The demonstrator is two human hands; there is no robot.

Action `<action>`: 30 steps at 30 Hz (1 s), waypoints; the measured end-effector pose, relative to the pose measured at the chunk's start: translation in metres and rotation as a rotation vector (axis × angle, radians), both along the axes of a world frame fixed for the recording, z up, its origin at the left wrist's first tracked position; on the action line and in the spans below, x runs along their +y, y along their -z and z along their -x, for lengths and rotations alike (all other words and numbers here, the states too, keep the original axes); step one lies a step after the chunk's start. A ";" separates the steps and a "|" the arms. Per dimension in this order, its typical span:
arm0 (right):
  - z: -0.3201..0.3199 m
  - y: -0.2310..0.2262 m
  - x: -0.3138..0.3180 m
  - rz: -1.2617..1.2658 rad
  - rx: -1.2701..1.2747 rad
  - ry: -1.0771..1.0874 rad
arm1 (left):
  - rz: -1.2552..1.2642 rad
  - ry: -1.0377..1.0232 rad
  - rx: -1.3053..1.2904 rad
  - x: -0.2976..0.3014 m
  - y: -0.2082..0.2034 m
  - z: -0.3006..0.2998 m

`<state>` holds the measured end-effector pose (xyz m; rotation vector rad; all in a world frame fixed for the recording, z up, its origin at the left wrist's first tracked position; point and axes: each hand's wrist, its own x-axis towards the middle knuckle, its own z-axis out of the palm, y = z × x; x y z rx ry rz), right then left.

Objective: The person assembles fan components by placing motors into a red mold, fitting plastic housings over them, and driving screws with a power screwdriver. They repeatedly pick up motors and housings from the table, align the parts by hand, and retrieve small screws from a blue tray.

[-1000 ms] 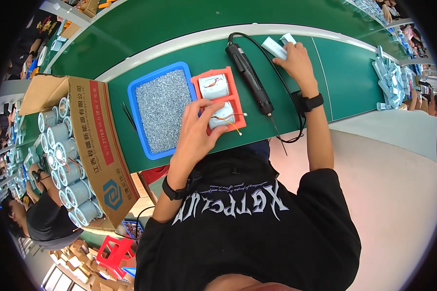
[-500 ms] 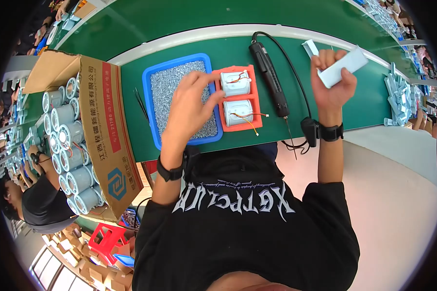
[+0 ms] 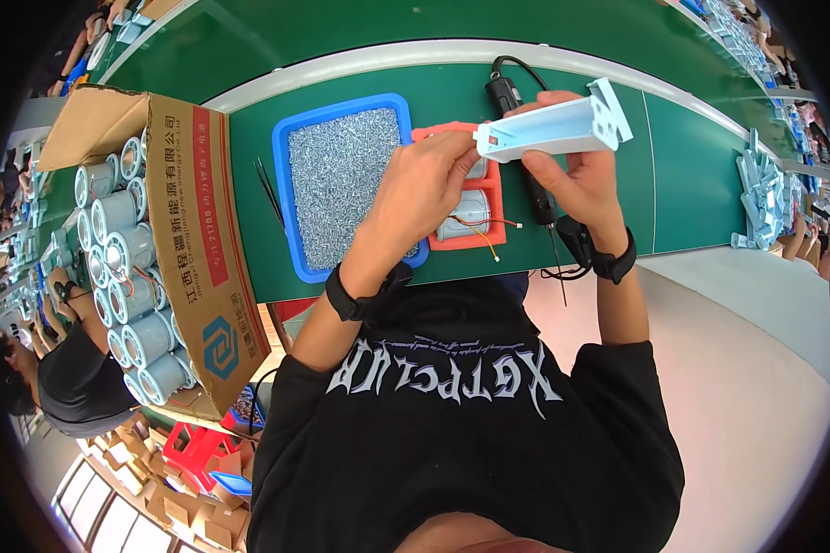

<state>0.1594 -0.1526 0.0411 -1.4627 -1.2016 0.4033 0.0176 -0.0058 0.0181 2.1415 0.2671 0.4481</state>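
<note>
A green table (image 3: 692, 189) carries the work, and a brown carton (image 3: 180, 304) packed with pale cylinders stands against its left edge. Toward the table's near left corner lies a blue tray (image 3: 341, 105) full of small grey metal pieces. To its right, a black electric screwdriver (image 3: 503, 94) lies aslant, its bit reaching past the near edge. The right hand (image 3: 586, 175) holds a pale blue housing (image 3: 558, 134) over the table, its grip pinching the piece between thumb and fingers. The left hand (image 3: 424, 180) has its fingertips drawn together at the housing's left end; whether its grip pinches anything, I cannot tell. Beneath, near the near edge, an orange holder (image 3: 452, 245) carries two white cylinders (image 3: 470, 203), the nearer one trailing thin wires.
</note>
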 end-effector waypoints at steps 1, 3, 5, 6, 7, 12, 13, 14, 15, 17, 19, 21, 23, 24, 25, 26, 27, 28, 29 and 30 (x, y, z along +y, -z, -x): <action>0.000 0.000 0.001 0.022 -0.067 -0.030 | 0.004 -0.005 -0.029 0.000 0.001 0.000; 0.001 0.001 0.002 0.046 -0.130 -0.061 | 0.020 -0.004 -0.031 -0.001 0.000 0.001; 0.007 0.000 0.003 0.037 -0.108 -0.042 | 0.048 0.004 -0.039 -0.001 0.000 0.001; 0.008 0.000 0.004 0.033 -0.097 -0.032 | 0.049 0.003 -0.037 0.000 0.001 0.002; 0.008 -0.001 0.003 0.034 -0.095 -0.032 | 0.056 0.003 -0.057 0.000 0.003 0.003; 0.001 0.003 -0.002 0.045 0.000 -0.090 | 0.128 0.002 -0.112 0.001 0.004 0.004; 0.002 0.006 -0.002 0.028 0.080 -0.108 | 0.158 -0.001 -0.119 0.001 0.004 0.005; 0.003 0.008 -0.003 0.011 0.160 -0.126 | 0.158 -0.001 -0.118 0.001 0.005 0.005; 0.004 0.009 -0.003 0.011 0.161 -0.126 | 0.156 0.002 -0.103 0.002 0.007 0.006; 0.007 0.010 -0.002 0.019 0.122 -0.127 | 0.150 0.005 -0.075 0.003 0.010 0.006; 0.008 0.010 -0.002 0.023 0.103 -0.128 | 0.162 0.013 -0.084 0.003 0.009 0.007; 0.007 0.010 -0.002 0.039 0.176 -0.115 | 0.188 0.034 -0.102 0.003 0.009 0.007; 0.008 0.010 -0.003 0.046 0.214 -0.105 | 0.208 0.031 -0.106 0.003 0.008 0.008; 0.009 0.011 -0.003 0.045 0.248 -0.114 | 0.229 0.025 -0.111 0.003 0.008 0.008; 0.011 0.013 -0.004 0.044 0.282 -0.122 | 0.249 0.019 -0.115 0.003 0.008 0.008; 0.011 0.014 -0.004 0.042 0.316 -0.133 | 0.249 0.019 -0.114 0.003 0.009 0.008; 0.011 0.014 -0.004 0.042 0.318 -0.133 | 0.230 0.018 -0.114 0.003 0.010 0.008; 0.010 0.015 -0.003 0.056 0.245 -0.142 | 0.211 0.016 -0.115 0.003 0.011 0.008; 0.009 0.016 -0.002 0.070 0.171 -0.151 | 0.192 0.014 -0.116 0.003 0.012 0.008; 0.009 0.017 -0.002 0.084 0.098 -0.160 | 0.192 0.013 -0.115 0.004 0.012 0.008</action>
